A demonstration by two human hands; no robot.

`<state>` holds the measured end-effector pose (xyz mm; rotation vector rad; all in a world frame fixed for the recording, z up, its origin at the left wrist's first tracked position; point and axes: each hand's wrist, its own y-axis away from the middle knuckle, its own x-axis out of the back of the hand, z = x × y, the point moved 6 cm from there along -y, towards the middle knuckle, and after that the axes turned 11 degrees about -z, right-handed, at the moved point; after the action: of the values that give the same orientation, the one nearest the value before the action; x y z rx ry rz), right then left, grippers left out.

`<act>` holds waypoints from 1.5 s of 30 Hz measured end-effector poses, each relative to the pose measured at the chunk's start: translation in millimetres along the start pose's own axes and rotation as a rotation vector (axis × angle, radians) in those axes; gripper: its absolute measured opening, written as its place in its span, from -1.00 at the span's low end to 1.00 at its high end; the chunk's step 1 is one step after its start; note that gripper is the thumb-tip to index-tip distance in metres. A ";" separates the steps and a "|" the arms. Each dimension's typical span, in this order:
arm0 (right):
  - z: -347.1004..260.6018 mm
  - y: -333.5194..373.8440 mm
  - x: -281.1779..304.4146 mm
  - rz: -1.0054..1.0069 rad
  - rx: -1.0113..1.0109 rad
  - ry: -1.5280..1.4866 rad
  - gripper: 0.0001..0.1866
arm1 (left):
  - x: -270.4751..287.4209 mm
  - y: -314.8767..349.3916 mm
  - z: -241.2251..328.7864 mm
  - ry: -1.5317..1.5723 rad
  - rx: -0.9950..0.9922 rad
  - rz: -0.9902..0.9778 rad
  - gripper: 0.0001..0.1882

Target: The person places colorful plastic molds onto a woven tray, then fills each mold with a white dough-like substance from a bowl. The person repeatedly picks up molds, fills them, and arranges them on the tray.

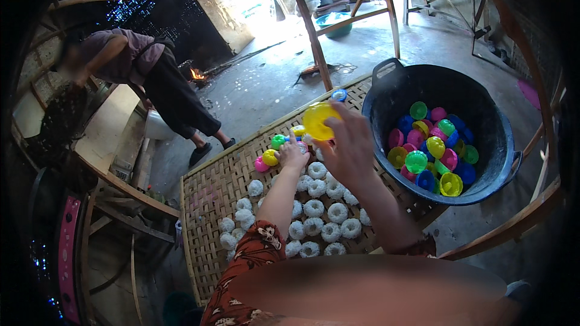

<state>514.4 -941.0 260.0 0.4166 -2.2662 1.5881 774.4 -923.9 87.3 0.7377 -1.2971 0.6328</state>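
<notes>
Because the white ring-shaped cakes [314,217] lie packed edge to edge on the woven bamboo tray [208,205], nearest the person, the forearms passing just above them could brush or flatten one if either arm drops. The tray itself appears to serve as the desk, and its near edge stands over open floor, so a ring nudged outward could roll off. Further on, the left hand [292,156] rests with fingers curled down among the small coloured moulds [270,158] at the far end of the rows; whether its grip closes on anything I cannot tell, and a careless press there could dent a soft ring beside it. The right hand [350,145] is raised above the tray with its grip closed narrowly on a yellow mould [319,121], pinched at the rim; held so lightly by the edge, it could slip and fall onto the cakes below. Beyond, just beside the tray, the black tub [501,139] holds a heap of pink, green, blue and yellow moulds. Farther still, another person [145,78] bends near a small fire [196,74], well apart from the tray.
</notes>
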 end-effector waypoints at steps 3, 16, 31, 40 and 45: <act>-5.7 0.3 87.7 0.184 -0.156 0.334 -0.55 | 6.2 6.5 -4.3 -0.017 -0.016 0.086 0.08; 47.8 25.3 -92.9 -0.502 -0.213 -0.274 -0.58 | 14.4 70.7 34.3 1.843 -0.381 -0.745 -0.65; 50.4 44.6 -139.8 -0.755 0.095 0.154 -0.88 | -3.0 -22.5 -104.3 -0.028 -0.152 -0.164 -0.19; 92.3 36.9 -139.9 -0.607 -0.212 -0.086 -0.80 | 17.9 0.8 -131.1 0.249 -0.213 0.157 -0.30; 90.4 47.4 -159.4 -0.843 -0.262 -0.014 -0.59 | 33.9 21.4 -151.6 1.018 -0.122 0.246 -0.35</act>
<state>627.8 -1003.6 121.9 1.1161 -1.8597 0.8454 856.4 -791.7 106.8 0.0824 -0.4639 0.9467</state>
